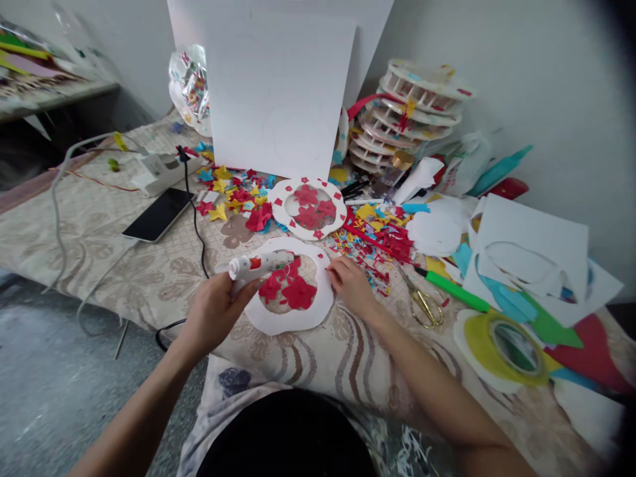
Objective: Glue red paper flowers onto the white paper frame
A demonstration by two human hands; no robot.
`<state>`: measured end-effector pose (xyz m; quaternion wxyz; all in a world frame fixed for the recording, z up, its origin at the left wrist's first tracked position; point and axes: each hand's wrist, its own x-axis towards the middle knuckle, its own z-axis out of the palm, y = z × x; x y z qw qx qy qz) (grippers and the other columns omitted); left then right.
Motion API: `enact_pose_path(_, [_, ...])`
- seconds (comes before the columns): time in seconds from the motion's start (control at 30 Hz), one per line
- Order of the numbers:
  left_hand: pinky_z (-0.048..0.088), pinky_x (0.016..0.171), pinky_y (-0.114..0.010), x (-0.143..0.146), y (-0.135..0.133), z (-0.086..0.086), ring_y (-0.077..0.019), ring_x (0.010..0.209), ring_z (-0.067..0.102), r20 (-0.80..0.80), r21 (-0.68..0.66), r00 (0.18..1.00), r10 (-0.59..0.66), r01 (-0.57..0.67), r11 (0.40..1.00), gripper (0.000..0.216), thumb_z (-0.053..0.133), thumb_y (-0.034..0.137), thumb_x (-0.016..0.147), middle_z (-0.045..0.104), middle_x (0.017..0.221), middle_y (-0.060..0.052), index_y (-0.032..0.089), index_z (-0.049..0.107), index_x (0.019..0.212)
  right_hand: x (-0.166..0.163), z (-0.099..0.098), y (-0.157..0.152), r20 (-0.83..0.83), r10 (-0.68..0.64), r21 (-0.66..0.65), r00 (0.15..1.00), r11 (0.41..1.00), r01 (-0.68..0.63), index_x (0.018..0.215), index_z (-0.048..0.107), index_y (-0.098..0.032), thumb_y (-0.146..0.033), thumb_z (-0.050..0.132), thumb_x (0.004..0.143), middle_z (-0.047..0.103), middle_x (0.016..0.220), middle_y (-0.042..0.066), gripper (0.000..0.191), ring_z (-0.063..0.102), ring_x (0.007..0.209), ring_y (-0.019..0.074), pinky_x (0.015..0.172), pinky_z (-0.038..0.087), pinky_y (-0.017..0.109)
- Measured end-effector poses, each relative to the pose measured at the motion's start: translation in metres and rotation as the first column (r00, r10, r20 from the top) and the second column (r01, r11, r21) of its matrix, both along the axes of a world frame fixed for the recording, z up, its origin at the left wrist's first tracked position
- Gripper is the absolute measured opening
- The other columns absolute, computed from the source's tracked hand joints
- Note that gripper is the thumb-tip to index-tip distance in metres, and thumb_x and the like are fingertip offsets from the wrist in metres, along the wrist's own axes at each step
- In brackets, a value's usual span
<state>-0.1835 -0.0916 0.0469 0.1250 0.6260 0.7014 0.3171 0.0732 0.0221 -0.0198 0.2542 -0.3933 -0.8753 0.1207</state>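
Observation:
My left hand (pixel 218 310) is wrapped round the handle of a white glue gun (pixel 263 264), whose nozzle points right over a white scalloped ring (pixel 289 323). Red paper flowers (pixel 298 293) show inside the ring's opening. At the ring's right edge, my right hand (pixel 352 283) has its fingers bent and pressed together; what they pinch, if anything, is too small to make out. One small red piece (pixel 320 256) sits on the ring's upper right. Just behind lies a fan-shaped piece (pixel 279 213) with red shapes round its white rim and red flowers in its middle.
Paper stars and scraps (pixel 233 192) cover the back of the table. A phone (pixel 159 215) and power strip (pixel 163 173) lie left. Scissors (pixel 425 306), a green cutter (pixel 454 291) and yellow tape (pixel 501 348) lie right. Stacked rings (pixel 407 119) and a white board (pixel 278 93) stand behind.

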Motion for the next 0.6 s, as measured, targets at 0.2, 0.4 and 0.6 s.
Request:
enact_pose_path(0.2, [0.021, 0.045, -0.024, 0.0, -0.002, -0.001, -0.0077, 0.042, 0.03, -0.012, 0.023, 1.0, -0.011, 0.012, 1.0, 0.04, 0.053, 0.046, 0.08, 0.029, 0.047, 0.006, 0.018, 0.039, 0.056, 0.001, 0.004, 0.003, -0.249, -0.089, -0.116, 0.964, 0.991, 0.061, 0.082, 0.058, -0.019, -0.016, 0.048, 0.082, 0.058, 0.086, 0.006, 0.011, 0.055, 0.078, 0.0182, 0.069, 0.046, 0.031])
enact_pose_path(0.4, [0.023, 0.045, -0.024, 0.008, -0.004, 0.0, -0.0081, 0.042, 0.031, 0.006, 0.0, 0.998, -0.06, 0.06, 0.998, 0.038, 0.052, 0.044, 0.081, 0.029, 0.047, 0.006, 0.018, 0.039, 0.055, -0.005, 0.017, -0.016, -0.534, -0.383, -0.636, 0.754, 0.769, -0.06, 0.082, 0.06, -0.019, -0.031, 0.059, 0.079, 0.062, 0.072, 0.001, 0.013, 0.053, 0.059, 0.0117, 0.058, 0.043, 0.025])
enact_pose_path(0.6, [0.024, 0.045, -0.024, 0.017, -0.006, 0.001, -0.009, 0.043, 0.034, -0.02, 0.018, 0.988, -0.155, 0.156, 0.988, 0.038, 0.048, 0.042, 0.082, 0.034, 0.046, 0.004, 0.019, 0.039, 0.054, -0.018, 0.025, -0.032, -0.567, -0.592, -0.819, 0.573, 0.48, -0.315, 0.075, 0.062, -0.017, -0.035, 0.071, 0.067, 0.061, 0.064, -0.001, 0.022, 0.049, 0.053, 0.0078, 0.051, 0.037, 0.022])
